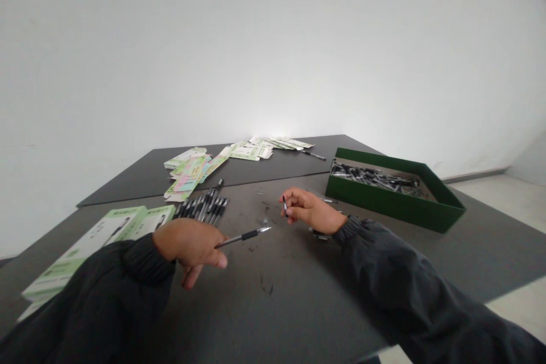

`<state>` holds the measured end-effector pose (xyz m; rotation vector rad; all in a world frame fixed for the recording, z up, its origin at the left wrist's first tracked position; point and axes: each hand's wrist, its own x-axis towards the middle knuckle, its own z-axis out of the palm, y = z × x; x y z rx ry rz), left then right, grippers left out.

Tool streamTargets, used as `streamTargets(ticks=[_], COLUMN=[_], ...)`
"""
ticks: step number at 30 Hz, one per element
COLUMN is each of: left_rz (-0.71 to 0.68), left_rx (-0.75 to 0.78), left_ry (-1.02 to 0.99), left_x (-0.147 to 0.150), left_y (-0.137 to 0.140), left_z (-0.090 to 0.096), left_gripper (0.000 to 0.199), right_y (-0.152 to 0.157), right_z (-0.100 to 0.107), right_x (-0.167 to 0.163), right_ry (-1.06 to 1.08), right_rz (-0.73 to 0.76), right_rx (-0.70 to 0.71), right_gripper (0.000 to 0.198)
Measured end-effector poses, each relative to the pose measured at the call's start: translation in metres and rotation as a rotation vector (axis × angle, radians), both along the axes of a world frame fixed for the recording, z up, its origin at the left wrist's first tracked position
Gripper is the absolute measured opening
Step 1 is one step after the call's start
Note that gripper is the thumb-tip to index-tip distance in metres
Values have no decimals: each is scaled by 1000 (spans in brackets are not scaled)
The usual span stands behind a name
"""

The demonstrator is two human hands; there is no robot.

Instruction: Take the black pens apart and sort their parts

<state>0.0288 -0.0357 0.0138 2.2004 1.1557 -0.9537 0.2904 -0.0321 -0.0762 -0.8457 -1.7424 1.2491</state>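
My left hand grips a gel pen by its rear end. The pen has a clear barrel, a black rubber grip and a bare tip that points right, over the dark table. To the right, my right hand pinches a small dark and clear pen cap between thumb and fingers, a short distance from the pen's tip. Just beyond my left hand lies a row of capped pens, side by side. Several small dark pieces lie partly hidden under my right wrist.
At right stands a green open box full of loose pen parts. White-green cartons lie at left. Flattened boxes and coloured leaflets spread across the back, near a single pen. A white wall rises behind the table.
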Motion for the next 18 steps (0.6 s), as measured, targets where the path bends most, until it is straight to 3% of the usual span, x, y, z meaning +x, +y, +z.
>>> streamTargets(ticks=[18], left_rz=[-2], left_rx=[6], left_ry=[-32], left_x=[0], left_y=[0], left_z=[-6], left_gripper=[33], right_y=[-2], right_z=[2], right_x=[-1], right_ry=[177], right_rz=[30], right_rx=[-106], right_gripper=[39])
